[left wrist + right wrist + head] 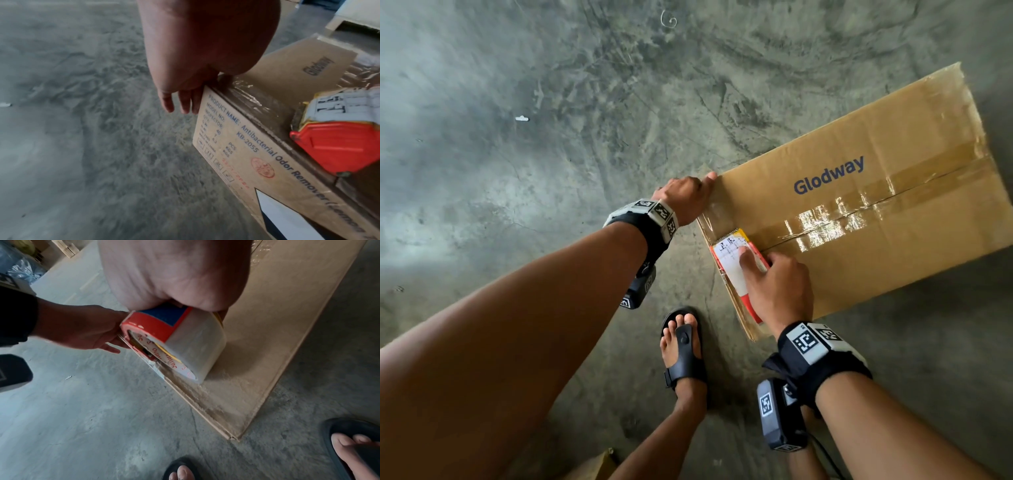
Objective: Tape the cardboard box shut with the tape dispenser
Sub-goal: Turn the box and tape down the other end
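Note:
A brown cardboard box (859, 137) printed "Glodway" lies on the concrete floor, flaps closed, with shiny clear tape (825, 224) along its middle seam. My right hand (777, 287) grips a red tape dispenser (732, 257) at the seam's near end, index finger stretched over its white label. In the right wrist view the dispenser (162, 327) and its clear tape roll (197, 350) sit at the box's (267, 337) near edge. My left hand (686, 197) rests on the box's near-left corner, thumb on top. In the left wrist view its fingers (183, 104) lie straight down the labelled end face (236, 146), beside the dispenser (339, 146).
My feet in black sandals (685, 346) (353, 447) stand just in front of the box. A cardboard scrap (592, 466) lies at the bottom edge and a small white scrap (521, 119) on the floor to the left. Wooden pieces and plastic bags (26, 270) sit far behind.

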The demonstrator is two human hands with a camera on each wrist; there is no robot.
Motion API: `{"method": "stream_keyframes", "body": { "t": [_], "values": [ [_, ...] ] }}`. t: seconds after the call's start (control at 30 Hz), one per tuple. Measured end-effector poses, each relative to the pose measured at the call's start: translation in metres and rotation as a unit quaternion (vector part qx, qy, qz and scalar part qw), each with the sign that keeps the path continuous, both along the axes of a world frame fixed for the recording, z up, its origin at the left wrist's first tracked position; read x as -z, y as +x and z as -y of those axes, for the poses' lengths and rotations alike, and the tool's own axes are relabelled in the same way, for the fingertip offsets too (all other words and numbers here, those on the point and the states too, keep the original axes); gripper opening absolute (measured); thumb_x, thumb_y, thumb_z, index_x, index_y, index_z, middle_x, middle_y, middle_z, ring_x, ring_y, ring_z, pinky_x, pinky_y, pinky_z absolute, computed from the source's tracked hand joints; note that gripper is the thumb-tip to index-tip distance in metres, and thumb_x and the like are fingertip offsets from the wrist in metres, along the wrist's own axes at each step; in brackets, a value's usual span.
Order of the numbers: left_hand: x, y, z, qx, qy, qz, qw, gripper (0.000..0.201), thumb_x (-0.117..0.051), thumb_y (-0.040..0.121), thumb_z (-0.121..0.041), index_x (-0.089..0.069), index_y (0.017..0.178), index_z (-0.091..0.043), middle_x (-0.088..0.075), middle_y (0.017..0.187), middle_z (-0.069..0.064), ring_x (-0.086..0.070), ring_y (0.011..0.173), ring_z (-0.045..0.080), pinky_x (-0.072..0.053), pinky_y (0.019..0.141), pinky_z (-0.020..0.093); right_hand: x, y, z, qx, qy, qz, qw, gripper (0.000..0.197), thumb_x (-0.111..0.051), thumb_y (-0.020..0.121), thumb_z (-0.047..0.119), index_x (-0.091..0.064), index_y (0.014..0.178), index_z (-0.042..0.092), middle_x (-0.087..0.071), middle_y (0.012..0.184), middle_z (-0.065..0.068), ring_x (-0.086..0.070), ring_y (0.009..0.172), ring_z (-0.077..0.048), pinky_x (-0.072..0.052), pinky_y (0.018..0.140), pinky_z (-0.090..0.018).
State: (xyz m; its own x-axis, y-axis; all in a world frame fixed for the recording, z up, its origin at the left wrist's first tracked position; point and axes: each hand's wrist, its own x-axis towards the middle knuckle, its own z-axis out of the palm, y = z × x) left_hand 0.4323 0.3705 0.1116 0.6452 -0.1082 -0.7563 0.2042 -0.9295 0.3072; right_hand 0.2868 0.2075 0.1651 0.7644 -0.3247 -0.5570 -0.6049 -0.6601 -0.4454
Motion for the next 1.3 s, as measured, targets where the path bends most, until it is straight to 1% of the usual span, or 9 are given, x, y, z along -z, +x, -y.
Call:
{"method": "stream_keyframes", "body": {
  "t": [0.07, 0.1, 0.17, 0.27, 0.43, 0.6, 0.97, 1.2, 1.3],
  "values": [
    [0.001, -0.004, 0.001, 0.052, 0.018, 0.020, 0.998, 0.065, -0.018, 0.100, -0.058, -0.056, 0.118, -0.009, -0.051, 0.140, 0.020, -0.042, 0.136, 0.036, -0.033, 0.113, 0.048, -0.001, 0.000, 0.000, 0.002, 0.004, -0.005, 1.000, 0.055, -0.052, 0.084, 0.062, -0.057, 0.064, 0.011, -0.067, 0.071, -0.014, -0.061, 0.070, -0.039, -0.048, 0.058, -0.038],
    [-0.001, -0.010, 0.002, 0.075, 0.013, 0.046, 0.996, 0.066, -0.020, 0.102, -0.056, -0.041, 0.143, -0.009, -0.035, 0.156, 0.016, -0.026, 0.148, 0.032, -0.023, 0.120, 0.047, -0.002, 0.000, 0.000, 0.005, 0.007, -0.007, 1.000, 0.054, -0.052, 0.084, 0.062, -0.056, 0.063, 0.012, -0.066, 0.071, -0.014, -0.060, 0.070, -0.039, -0.047, 0.058, -0.037],
    [-0.005, -0.027, 0.005, 0.129, -0.013, 0.111, 0.985, 0.068, -0.025, 0.104, -0.048, -0.010, 0.158, -0.011, -0.006, 0.166, 0.010, 0.000, 0.154, 0.026, -0.009, 0.124, 0.044, -0.003, 0.000, 0.000, 0.009, 0.012, -0.009, 1.000, 0.055, -0.051, 0.084, 0.061, -0.053, 0.061, 0.012, -0.065, 0.070, -0.015, -0.058, 0.067, -0.038, -0.044, 0.056, -0.037],
    [-0.002, -0.048, 0.010, 0.171, -0.036, 0.140, 0.975, 0.070, -0.027, 0.105, -0.044, 0.005, 0.158, -0.010, 0.012, 0.166, 0.011, 0.016, 0.152, 0.030, 0.001, 0.124, 0.047, -0.005, 0.002, 0.001, 0.009, 0.016, -0.006, 1.000, 0.055, -0.053, 0.085, 0.059, -0.043, 0.057, 0.013, -0.063, 0.069, -0.017, -0.051, 0.064, -0.038, -0.035, 0.055, -0.035],
    [0.009, -0.053, 0.013, 0.150, -0.029, 0.130, 0.980, 0.074, -0.027, 0.103, -0.050, 0.012, 0.156, -0.018, 0.018, 0.165, 0.004, 0.020, 0.151, 0.027, 0.004, 0.123, 0.051, -0.003, 0.001, 0.001, -0.021, 0.014, -0.011, 1.000, 0.053, -0.047, 0.086, 0.063, -0.043, 0.061, 0.017, -0.065, 0.074, -0.016, -0.059, 0.071, -0.038, -0.048, 0.062, -0.040],
    [0.009, -0.049, 0.011, 0.161, -0.022, 0.109, 0.981, 0.073, -0.022, 0.102, -0.055, 0.018, 0.155, -0.024, 0.023, 0.164, -0.001, 0.024, 0.150, 0.023, 0.004, 0.121, 0.056, -0.003, -0.004, 0.002, -0.002, 0.021, -0.020, 1.000, 0.055, -0.044, 0.081, 0.068, -0.041, 0.058, 0.018, -0.061, 0.068, -0.014, -0.061, 0.071, -0.038, -0.052, 0.063, -0.045],
    [0.009, -0.052, 0.012, 0.163, -0.001, 0.118, 0.980, 0.073, -0.017, 0.100, -0.060, 0.019, 0.154, -0.027, 0.021, 0.164, -0.002, 0.021, 0.151, 0.021, 0.006, 0.121, 0.057, -0.019, -0.064, 0.031, 0.031, 0.025, -0.082, 0.996, 0.070, -0.044, 0.081, 0.076, -0.059, 0.064, 0.009, -0.064, 0.062, -0.007, -0.061, 0.061, -0.031, -0.051, 0.054, -0.039],
    [0.012, -0.060, 0.017, 0.175, 0.030, 0.180, 0.967, 0.076, -0.009, 0.098, -0.067, 0.015, 0.156, -0.024, 0.014, 0.166, 0.002, 0.019, 0.151, 0.022, 0.015, 0.118, 0.057, -0.009, -0.067, 0.027, 0.017, -0.001, -0.083, 0.996, 0.067, -0.043, 0.080, 0.074, -0.064, 0.075, 0.011, -0.069, 0.075, -0.010, -0.064, 0.072, -0.036, -0.055, 0.063, -0.045],
    [0.014, -0.063, 0.018, 0.168, 0.035, 0.208, 0.963, 0.076, -0.009, 0.099, -0.065, 0.012, 0.157, -0.020, 0.012, 0.166, 0.006, 0.018, 0.152, 0.024, 0.011, 0.120, 0.055, -0.006, -0.068, 0.025, 0.022, -0.005, -0.084, 0.996, 0.068, -0.042, 0.079, 0.074, -0.066, 0.080, 0.011, -0.070, 0.078, -0.010, -0.064, 0.074, -0.036, -0.056, 0.065, -0.046]
  ]
}}
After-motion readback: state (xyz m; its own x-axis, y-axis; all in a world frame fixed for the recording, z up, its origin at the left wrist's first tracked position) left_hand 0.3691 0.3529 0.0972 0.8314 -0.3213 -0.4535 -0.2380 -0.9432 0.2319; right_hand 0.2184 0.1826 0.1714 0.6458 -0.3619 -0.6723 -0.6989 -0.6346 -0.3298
